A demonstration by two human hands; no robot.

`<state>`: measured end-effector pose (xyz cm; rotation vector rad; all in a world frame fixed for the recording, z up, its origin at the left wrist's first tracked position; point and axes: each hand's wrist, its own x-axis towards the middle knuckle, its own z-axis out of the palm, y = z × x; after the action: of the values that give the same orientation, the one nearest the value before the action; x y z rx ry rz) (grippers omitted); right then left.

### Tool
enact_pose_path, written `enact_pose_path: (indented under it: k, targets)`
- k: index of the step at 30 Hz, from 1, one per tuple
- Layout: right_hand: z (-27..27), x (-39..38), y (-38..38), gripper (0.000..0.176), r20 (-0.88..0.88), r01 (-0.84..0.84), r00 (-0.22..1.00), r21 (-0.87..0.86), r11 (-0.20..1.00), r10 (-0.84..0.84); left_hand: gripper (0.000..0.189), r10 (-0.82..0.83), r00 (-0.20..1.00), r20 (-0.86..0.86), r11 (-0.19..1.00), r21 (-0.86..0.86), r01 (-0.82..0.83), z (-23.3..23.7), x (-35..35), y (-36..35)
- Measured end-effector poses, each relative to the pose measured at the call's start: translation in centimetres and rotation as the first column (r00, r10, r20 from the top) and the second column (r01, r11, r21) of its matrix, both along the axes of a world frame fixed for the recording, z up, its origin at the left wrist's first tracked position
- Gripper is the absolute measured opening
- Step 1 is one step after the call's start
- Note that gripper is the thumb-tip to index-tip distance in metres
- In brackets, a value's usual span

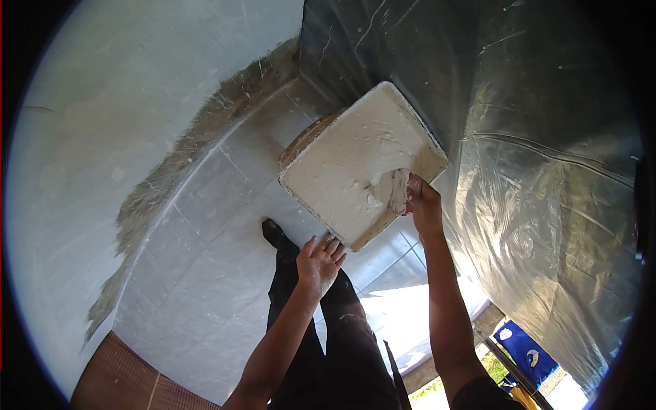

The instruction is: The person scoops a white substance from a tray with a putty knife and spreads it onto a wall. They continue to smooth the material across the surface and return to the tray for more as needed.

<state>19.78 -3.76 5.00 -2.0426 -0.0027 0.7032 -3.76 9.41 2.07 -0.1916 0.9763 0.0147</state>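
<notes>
A rectangular tub [342, 160] holds a thick off-white paste, with crusted paste along its rim. My right hand [422, 198] is closed round a paste-coated tool [400, 191] at the tub's right side, and the tool's lower part touches the paste. Its exact shape is hard to make out under the coating. Just below the tub's near corner, my left hand [321, 263] is open, palm up, with its fingers spread and whitish smears on the fingertips. Nothing lies in it.
A partly coated wall [137, 102] curves along the left. Plastic sheeting [540, 184] hangs at the right. Below are a dusty tiled floor [198, 273] and my dark shoe [273, 232]. A blue cloth [526, 352] shows at the lower right.
</notes>
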Motion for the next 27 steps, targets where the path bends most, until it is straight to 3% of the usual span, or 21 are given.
enact_pose_path:
  k: [1,3,5,9,11,13,16,21,23,26,27]
  targets:
    - [1.2,-0.1,0.7,0.038,0.000,0.003,1.000,-0.002,1.000,-0.003,0.078,-0.007,1.000,-0.001,1.000,0.003,0.007,0.1,0.1,0.1]
    - [3.7,-0.1,1.7,0.041,-0.204,0.241,0.958,0.179,0.954,-0.204,0.076,-0.004,1.000,-0.014,1.000,0.002,0.004,0.4,0.2,0.2]
    - [2.6,-0.6,0.2,0.044,-0.208,0.214,0.962,0.176,0.961,-0.177,0.074,0.002,1.000,-0.026,1.000,0.004,-0.002,0.7,0.3,0.3]
    - [-0.6,-3.3,-2.5,0.046,-0.215,0.328,0.932,0.167,0.930,-0.291,0.078,-0.023,1.000,-0.020,1.000,0.005,0.024,0.6,0.3,0.5]
    - [-1.7,-5.0,-3.7,0.047,-0.172,0.526,0.850,0.214,0.823,-0.498,0.078,-0.025,1.000,-0.016,1.000,0.003,0.025,0.5,0.2,0.5]
    - [-2.1,-6.8,-5.0,0.049,-0.153,0.556,0.831,0.232,0.798,-0.535,0.075,-0.016,1.000,-0.012,1.000,0.020,0.016,0.7,0.2,0.5]
    - [-2.4,-9.0,-6.3,0.060,-0.154,0.710,0.704,0.168,0.684,-0.693,0.074,-0.016,1.000,-0.014,0.999,0.030,0.016,0.7,0.2,0.4]
    - [-2.9,-11.2,-8.4,0.058,-0.316,0.727,0.685,0.248,0.640,-0.656,0.074,-0.003,1.000,-0.015,0.999,0.037,0.003,0.8,0.3,0.2]
    - [-3.0,-11.6,-9.3,0.059,-0.434,0.669,0.743,0.435,0.603,-0.510,0.075,0.001,1.000,-0.010,0.999,0.044,0.000,0.9,0.3,0.1]
    - [0.7,-10.9,-7.7,0.066,-0.456,0.583,0.808,0.529,0.616,-0.373,0.074,-0.003,1.000,-0.027,0.996,0.090,0.005,1.4,0.3,0.2]
    - [2.5,-10.4,-6.6,0.066,-0.450,0.576,0.814,0.548,0.607,-0.366,0.074,-0.046,0.990,-0.136,0.992,0.108,0.060,1.9,0.3,0.3]
